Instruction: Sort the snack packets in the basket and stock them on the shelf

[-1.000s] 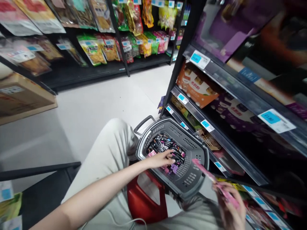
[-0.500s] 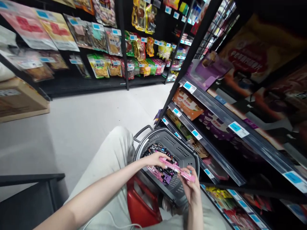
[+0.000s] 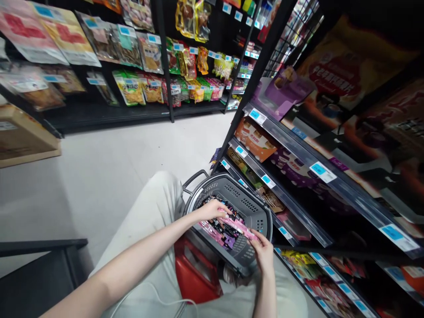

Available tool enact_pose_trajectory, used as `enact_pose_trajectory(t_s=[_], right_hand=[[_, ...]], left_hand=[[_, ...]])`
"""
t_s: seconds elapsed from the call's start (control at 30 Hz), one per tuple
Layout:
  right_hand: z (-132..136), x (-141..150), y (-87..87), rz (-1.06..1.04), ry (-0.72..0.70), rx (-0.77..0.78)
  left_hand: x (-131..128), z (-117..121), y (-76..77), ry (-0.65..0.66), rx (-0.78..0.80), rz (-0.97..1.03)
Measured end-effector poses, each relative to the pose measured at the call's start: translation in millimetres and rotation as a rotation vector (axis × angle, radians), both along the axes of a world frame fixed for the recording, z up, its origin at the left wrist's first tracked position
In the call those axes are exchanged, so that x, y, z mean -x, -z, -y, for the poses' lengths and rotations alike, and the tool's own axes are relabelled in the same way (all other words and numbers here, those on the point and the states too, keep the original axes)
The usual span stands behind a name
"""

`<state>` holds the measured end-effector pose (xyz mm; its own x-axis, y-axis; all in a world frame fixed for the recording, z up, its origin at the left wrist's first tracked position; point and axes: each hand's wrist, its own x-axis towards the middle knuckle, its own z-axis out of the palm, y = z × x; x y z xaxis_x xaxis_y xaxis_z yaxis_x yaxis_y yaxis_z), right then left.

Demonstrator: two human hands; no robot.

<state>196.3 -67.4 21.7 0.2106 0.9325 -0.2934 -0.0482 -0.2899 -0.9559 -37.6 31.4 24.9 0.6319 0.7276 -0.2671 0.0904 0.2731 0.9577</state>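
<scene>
Over a dark grey shopping basket (image 3: 228,183), both my hands grip a long, thin pink packet (image 3: 236,225). My left hand (image 3: 213,210) pinches its upper left end. The lower right end is between the fingers of my right hand (image 3: 263,249). Beneath them, several small black, pink and purple packets (image 3: 212,232) lie in the basket. The basket sits between my legs, its handle (image 3: 194,180) sticking out at the far left corner. What is printed on the pink packet is too small to read.
At right stands a dark shelf unit (image 3: 288,190) with boxed and bagged snacks, close beside the basket. A red plastic stool (image 3: 195,276) is under the basket's near side. Hanging snack bags (image 3: 129,88) line the far rack. A cardboard box (image 3: 26,137) stands left.
My right hand has turned and its fingers have closed in on the packet's end. The packet has shifted slightly left, along with the whole view.
</scene>
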Motion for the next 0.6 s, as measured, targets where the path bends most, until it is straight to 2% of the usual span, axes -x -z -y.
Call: enact_pose_trajectory(t_s=[0.17, 0.27, 0.43, 0.6], right_hand=[[0, -2, -0.2, 0.098, -0.064, 0.032], [-1, -2, 1.4, 0.196, -0.09, -0.007], [-6, -1, 4.7, 0.517, -0.076, -0.194], [-9, -2, 11.7, 0.861, -0.229, -0.27]], left_hand=[[0, -2, 1.6, -0.073, -0.126, -0.062], [-2, -3, 1.5, -0.11, -0.037, -0.031], [-3, -6, 4.2, -0.128, 0.059, 0.006], [-1, -11, 14.2, -0.13, 0.219, 0.11]])
